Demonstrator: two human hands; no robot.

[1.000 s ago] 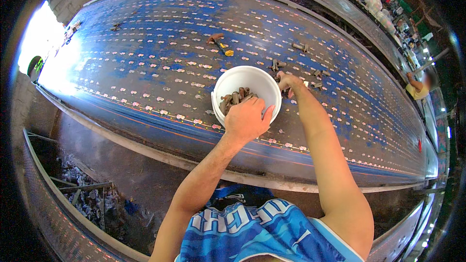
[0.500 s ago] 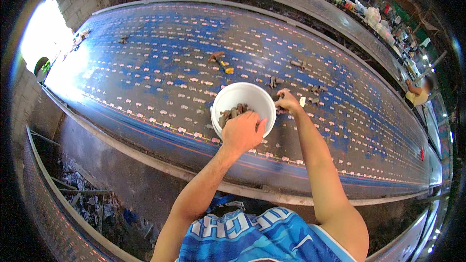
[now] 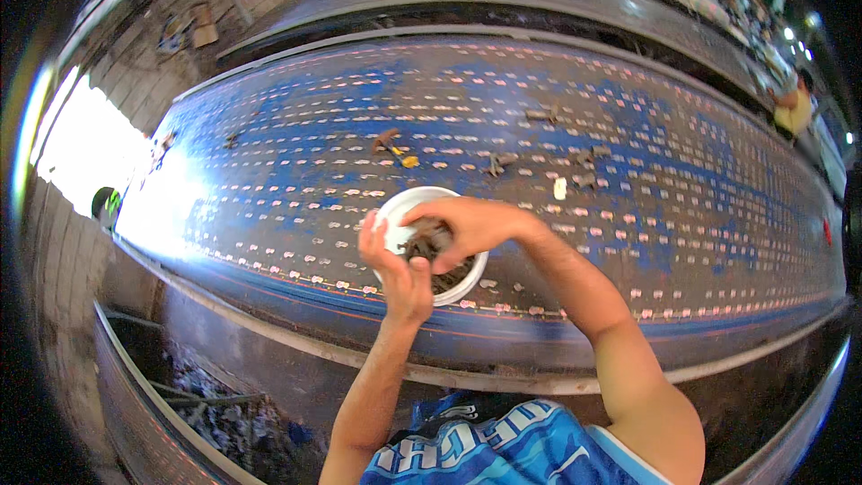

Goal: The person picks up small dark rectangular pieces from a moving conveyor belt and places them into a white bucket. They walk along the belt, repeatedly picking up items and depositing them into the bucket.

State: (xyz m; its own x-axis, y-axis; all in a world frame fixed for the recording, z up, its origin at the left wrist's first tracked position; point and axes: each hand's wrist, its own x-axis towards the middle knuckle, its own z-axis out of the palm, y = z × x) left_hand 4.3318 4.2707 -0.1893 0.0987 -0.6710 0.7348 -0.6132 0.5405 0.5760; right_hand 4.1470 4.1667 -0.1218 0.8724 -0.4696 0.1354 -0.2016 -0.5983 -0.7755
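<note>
My left hand grips the near rim of a white bowl that rests on a blue perforated conveyor belt. Brown scrap pieces lie inside the bowl. My right hand hovers over the bowl's mouth with its fingers curled downward, pinching a dark brown piece just above the pile. Both forearms come up from the lower edge.
More brown pieces lie scattered on the belt beyond the bowl, with a yellow bit and a pale chip among them. Another person stands at the far right. A metal edge and debris lie below.
My right hand has moved left, from the belt beside the bowl to above the bowl. The left hand has kept its hold on the rim.
</note>
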